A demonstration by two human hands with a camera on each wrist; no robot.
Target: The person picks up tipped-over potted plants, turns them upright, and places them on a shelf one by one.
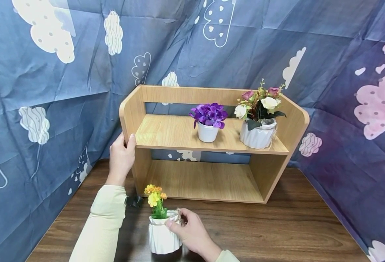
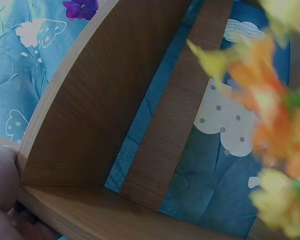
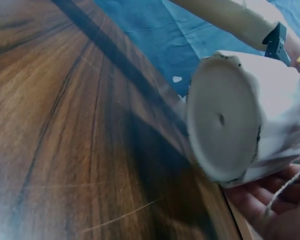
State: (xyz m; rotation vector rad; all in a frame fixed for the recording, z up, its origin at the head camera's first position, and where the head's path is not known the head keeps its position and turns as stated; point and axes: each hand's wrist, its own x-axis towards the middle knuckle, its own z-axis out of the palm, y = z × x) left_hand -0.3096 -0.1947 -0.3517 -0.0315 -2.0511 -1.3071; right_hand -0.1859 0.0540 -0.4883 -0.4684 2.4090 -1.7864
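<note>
My right hand (image 1: 193, 229) pinches the rim of a white fluted flowerpot (image 1: 162, 236), thumb on its near side, twine round its neck. Yellow and orange flowers (image 1: 153, 198) stand up from the pot. In the right wrist view its round underside (image 3: 222, 120) shows, raised off the tabletop. A two-tier wooden desk shelf (image 1: 208, 180) stands beyond it. My left hand (image 1: 121, 156) grips the front edge of its left side panel, near the upper board; the fingertips are mostly hidden behind the panel. Blurred orange petals (image 2: 265, 100) cross the left wrist view.
On the upper board sit a small white pot of purple flowers (image 1: 208, 123) and, at its right end, a white pot with white and pink roses (image 1: 258, 133). The shelf rests on a dark wooden table (image 1: 277, 233). Blue cloud-print cloth (image 1: 81, 80) hangs behind and beside it.
</note>
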